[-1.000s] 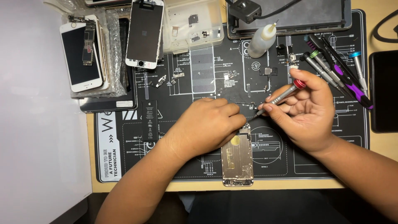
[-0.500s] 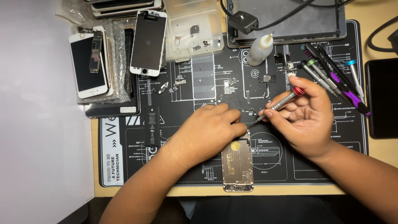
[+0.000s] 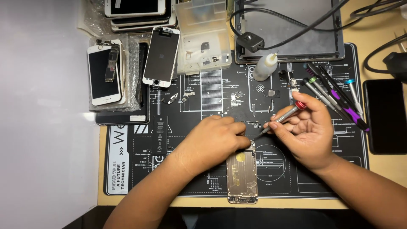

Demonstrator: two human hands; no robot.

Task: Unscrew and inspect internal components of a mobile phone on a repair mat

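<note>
A gold phone housing [image 3: 242, 176] lies open on the black repair mat [image 3: 296, 169], near the front edge. My left hand [image 3: 214, 142] rests on its top end with the fingers curled over it, holding it down. My right hand [image 3: 307, 129] grips a red-capped screwdriver [image 3: 283, 115], whose tip points down-left at the housing's top edge beside my left fingers. Small screws and metal parts [image 3: 254, 124] lie on the mat just above the housing.
Stacked phone screens [image 3: 104, 74] and a loose display [image 3: 161, 55] lie at the back left. A clear parts box [image 3: 203, 38], a white squeeze bottle [image 3: 265, 68], a grey tray with cables [image 3: 292, 29], several screwdrivers [image 3: 335, 95] and a black phone [image 3: 388, 114] lie around.
Both hands stay on the housing and screwdriver with only slight shifts. The view has tilted so everything sits lower in frame and more of the desk's back shows.
</note>
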